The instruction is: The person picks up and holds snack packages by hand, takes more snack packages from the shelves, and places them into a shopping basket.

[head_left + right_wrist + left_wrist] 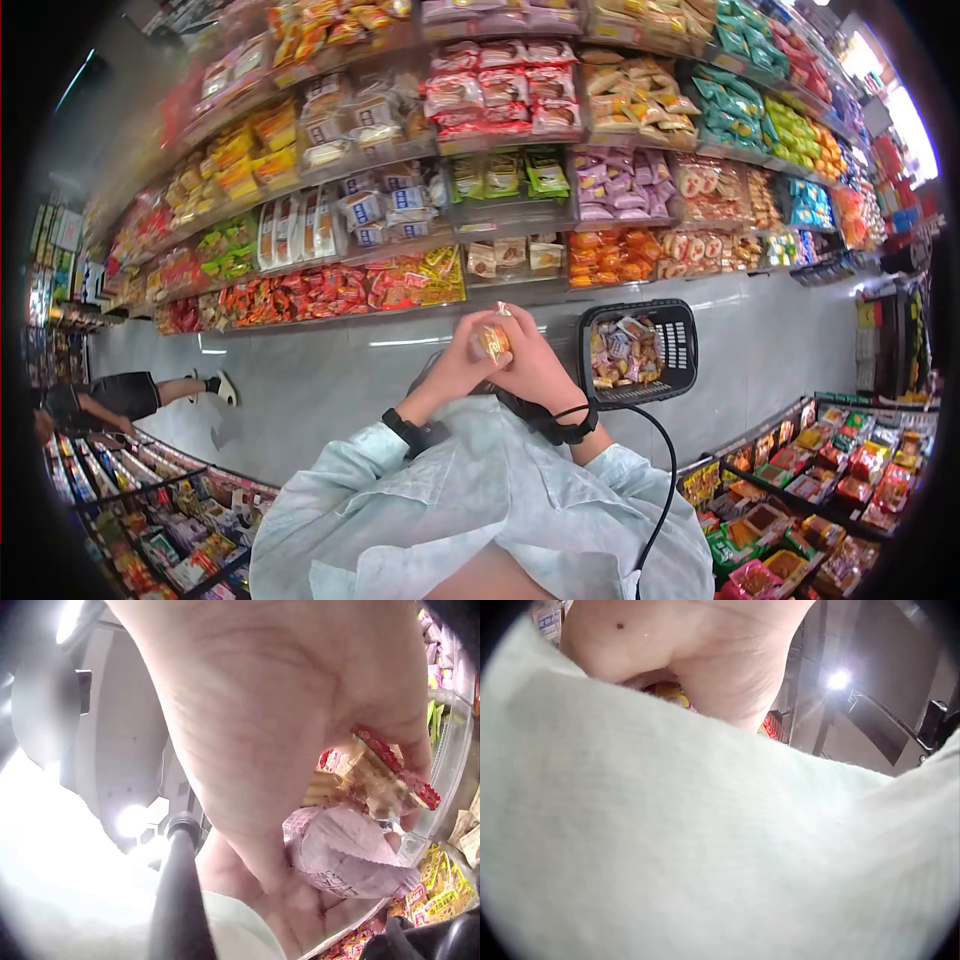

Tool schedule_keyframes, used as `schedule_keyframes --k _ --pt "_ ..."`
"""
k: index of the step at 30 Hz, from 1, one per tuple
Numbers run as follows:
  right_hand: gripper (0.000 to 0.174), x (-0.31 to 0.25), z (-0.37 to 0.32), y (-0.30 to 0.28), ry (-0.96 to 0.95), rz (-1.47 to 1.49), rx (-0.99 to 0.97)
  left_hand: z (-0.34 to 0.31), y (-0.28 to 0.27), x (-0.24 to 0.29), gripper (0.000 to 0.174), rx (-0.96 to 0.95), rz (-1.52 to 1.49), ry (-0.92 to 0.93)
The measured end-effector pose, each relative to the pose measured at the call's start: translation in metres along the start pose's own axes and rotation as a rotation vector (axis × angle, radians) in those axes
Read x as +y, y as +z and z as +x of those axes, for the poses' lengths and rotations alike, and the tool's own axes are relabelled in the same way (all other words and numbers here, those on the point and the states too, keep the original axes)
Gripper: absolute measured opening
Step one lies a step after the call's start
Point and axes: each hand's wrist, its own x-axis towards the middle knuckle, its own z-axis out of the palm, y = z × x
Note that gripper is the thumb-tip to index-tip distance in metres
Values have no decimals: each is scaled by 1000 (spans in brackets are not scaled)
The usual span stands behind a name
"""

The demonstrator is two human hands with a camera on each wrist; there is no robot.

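My left hand (462,352) and right hand (532,368) meet in front of my chest, fingers curled round small wrapped snacks (492,342). In the right wrist view, the right hand (277,690) grips a clear snack packet with red crimped edges (379,784). Below it, a pale purple snack packet (341,851) lies in the fingers of the left hand (296,919). A pale sleeve (690,840) covers most of the left wrist view, leaving part of the palm and a bit of yellow wrapper (673,694).
A black basket (683,345) holding many small packets stands on the floor to the right. Tiered shelves (510,215) of bagged snacks curve across the front. Snack bins (800,480) flank me behind on both sides. Another person (110,400) is at the left.
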Motion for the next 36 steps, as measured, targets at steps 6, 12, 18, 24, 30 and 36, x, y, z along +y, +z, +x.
schedule_keyframes --k 6,12,18,24,30,36 --pt "69 -14 -5 26 19 5 -72 -30 -21 6 66 21 9 15" --pt "73 -37 11 70 68 3 -99 -46 -80 3 63 -24 -13 -11" --pt "59 -62 32 124 71 40 -102 -66 -145 -15 57 -21 -28 -14" --pt "49 -76 34 161 157 -33 -77 -80 -188 -13 55 -75 -79 -43" --pt "48 -83 42 166 273 -87 -78 -77 -203 -18 52 -48 -40 10" --pt "54 -69 64 153 255 -147 -157 -59 -204 -14 38 37 -41 -6"
